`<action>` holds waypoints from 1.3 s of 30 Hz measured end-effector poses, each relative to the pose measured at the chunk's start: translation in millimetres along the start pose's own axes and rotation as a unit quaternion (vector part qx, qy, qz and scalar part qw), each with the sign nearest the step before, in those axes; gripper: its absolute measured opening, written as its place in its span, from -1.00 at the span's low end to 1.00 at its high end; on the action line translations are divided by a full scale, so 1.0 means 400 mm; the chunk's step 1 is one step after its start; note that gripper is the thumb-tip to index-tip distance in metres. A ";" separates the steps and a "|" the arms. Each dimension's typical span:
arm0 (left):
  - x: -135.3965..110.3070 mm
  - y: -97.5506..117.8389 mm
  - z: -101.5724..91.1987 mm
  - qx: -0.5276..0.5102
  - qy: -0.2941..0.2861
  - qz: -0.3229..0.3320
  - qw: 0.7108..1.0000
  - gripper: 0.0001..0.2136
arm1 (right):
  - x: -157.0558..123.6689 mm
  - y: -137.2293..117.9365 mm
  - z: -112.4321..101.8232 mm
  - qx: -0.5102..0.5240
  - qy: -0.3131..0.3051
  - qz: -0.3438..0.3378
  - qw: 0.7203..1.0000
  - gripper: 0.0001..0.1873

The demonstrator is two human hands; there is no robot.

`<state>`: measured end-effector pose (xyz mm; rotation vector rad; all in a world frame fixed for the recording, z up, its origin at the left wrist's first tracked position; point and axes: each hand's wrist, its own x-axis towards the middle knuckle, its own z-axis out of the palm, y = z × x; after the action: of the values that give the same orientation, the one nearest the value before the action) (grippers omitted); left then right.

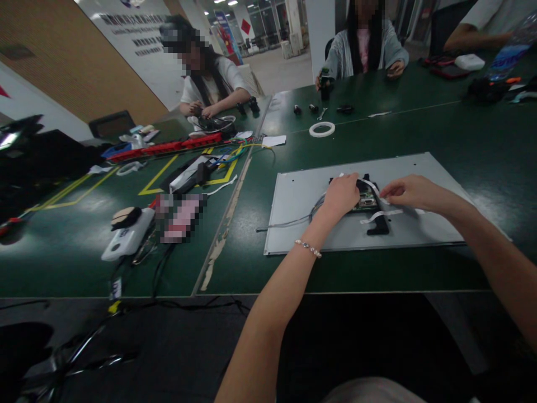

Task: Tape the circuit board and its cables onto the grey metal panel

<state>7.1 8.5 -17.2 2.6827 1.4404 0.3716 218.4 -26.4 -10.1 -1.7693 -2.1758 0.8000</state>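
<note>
A pale grey panel [302, 193] lies on the green table in front of me. On it sits a black bracket [380, 225] with a green circuit board [364, 201] inside its frame. My left hand [342, 195] is closed over the left part of the board and frame; its fingertips are hidden behind the hand. Thin grey cables [289, 224] run out to the left from under it. My right hand [411, 191] pinches a white tape strip [371, 182], which arches over the board's right side. Another white strip [373, 217] crosses the bracket's lower arm.
A tape roll [322, 130], a small wrench [322, 113] and black parts [314, 108] lie beyond the panel. Leftward are a phone [183, 218], a white device [128, 234], and a red strip [168, 148]. Co-workers [210, 84] sit across the table; a bottle [509, 53] stands far right.
</note>
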 end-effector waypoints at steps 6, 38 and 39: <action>0.001 -0.001 0.001 -0.004 -0.001 0.001 1.000 -0.62 | -0.006 0.017 -0.020 -0.002 -0.064 -0.015 0.998 -0.66; -0.095 -0.174 -0.207 0.101 0.175 -0.287 0.936 -0.68 | -0.108 -0.225 0.206 -0.062 0.022 -0.452 0.889 -0.62; -0.095 -0.170 -0.207 0.099 0.172 -0.286 0.937 -0.68 | -0.108 -0.226 0.207 -0.059 0.026 -0.450 0.891 -0.63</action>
<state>-88.7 10.9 44.1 2.2393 2.3754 0.6925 112.9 -101.2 -22.6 -0.6049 -2.6316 0.3702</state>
